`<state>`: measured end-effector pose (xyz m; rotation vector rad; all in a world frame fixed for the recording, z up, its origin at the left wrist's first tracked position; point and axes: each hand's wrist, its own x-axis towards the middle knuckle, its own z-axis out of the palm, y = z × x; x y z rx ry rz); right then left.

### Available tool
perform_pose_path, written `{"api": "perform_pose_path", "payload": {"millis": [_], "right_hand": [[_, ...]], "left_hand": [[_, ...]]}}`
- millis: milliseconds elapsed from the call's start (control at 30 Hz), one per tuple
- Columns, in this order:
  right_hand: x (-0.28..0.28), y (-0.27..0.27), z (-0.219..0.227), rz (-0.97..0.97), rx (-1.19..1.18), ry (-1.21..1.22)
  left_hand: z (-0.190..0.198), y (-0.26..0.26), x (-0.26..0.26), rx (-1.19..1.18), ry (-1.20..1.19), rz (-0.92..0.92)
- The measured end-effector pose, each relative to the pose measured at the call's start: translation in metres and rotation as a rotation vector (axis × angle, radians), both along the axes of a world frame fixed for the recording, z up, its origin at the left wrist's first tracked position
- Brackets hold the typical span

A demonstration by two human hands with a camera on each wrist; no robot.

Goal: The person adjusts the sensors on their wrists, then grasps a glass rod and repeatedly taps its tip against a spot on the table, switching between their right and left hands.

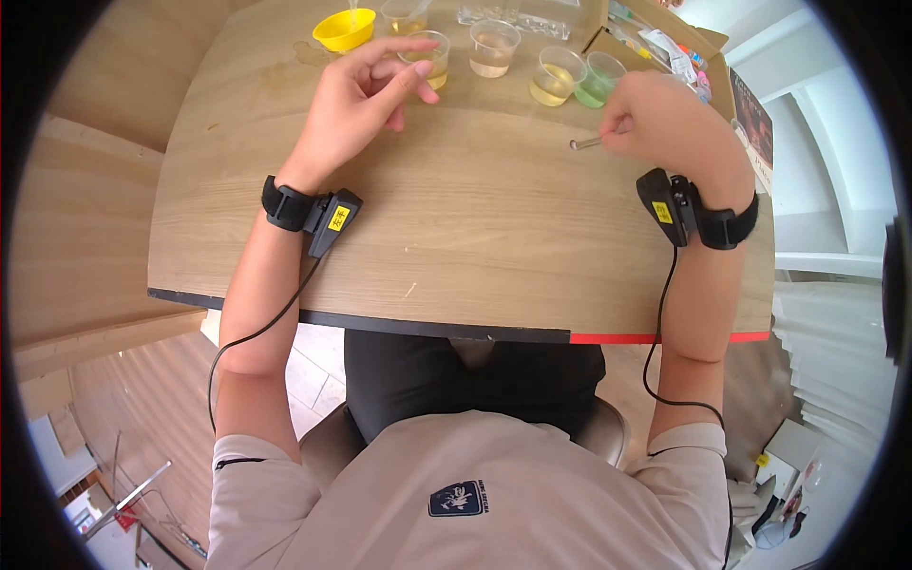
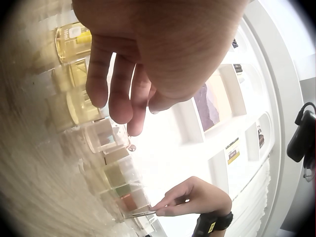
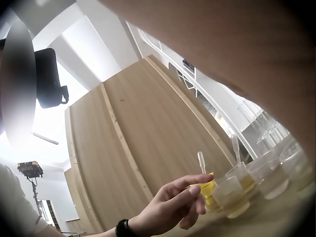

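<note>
My left hand (image 1: 356, 100) hovers beside a clear plastic cup of yellow liquid (image 1: 435, 76), its fingers loosely bent with nothing between them. In the right wrist view, its index fingertip overlaps the rim of that cup (image 3: 231, 201). My right hand (image 1: 665, 119) pinches a thin silvery rod (image 1: 586, 143) with a rounded tip, which points left, low over the table. Just beyond it stand a cup of green liquid (image 1: 596, 87) and a cup of pale yellow liquid (image 1: 553, 87). A cup of pinkish liquid (image 1: 492, 59) sits between the hands.
A yellow bowl (image 1: 344, 33) and another cup (image 1: 404, 11) stand at the back left, each with a plastic dropper in the right wrist view. A clear rack (image 1: 532, 24) lies behind the cups. An open cardboard box (image 1: 708, 40) and a book (image 1: 750, 119) occupy the back right.
</note>
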<state>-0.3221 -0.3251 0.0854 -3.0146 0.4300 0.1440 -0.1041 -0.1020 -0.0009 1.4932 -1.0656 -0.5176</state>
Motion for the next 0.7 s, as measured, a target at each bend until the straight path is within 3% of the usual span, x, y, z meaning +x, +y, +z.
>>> {"api": "perform_pose_path", "payload": {"millis": [33, 100, 200, 333, 500, 700], "right_hand": [[-0.002, -0.004, -0.004, -0.002, 0.002, 0.002], [-0.002, -0.014, -0.017, 0.045, -0.102, -0.262], [0.004, -0.015, -0.035, 0.145, -0.215, -0.425], [0.009, -0.015, -0.029, 0.106, -0.252, -0.282], [0.011, -0.014, -0.017, -0.042, -0.124, -0.109], [0.012, -0.005, -0.021, 0.106, -0.001, -0.207]], "left_hand": [[0.000, 0.000, 0.000, 0.009, -0.006, 0.007], [0.000, 0.000, 0.001, 0.016, -0.011, 0.015], [-0.001, 0.000, 0.000, 0.011, 0.002, 0.008], [0.001, -0.001, -0.001, 0.026, -0.012, 0.018], [-0.001, -0.001, -0.001, 0.017, -0.014, 0.006], [0.004, 0.001, -0.006, 0.011, -0.002, 0.007]]}}
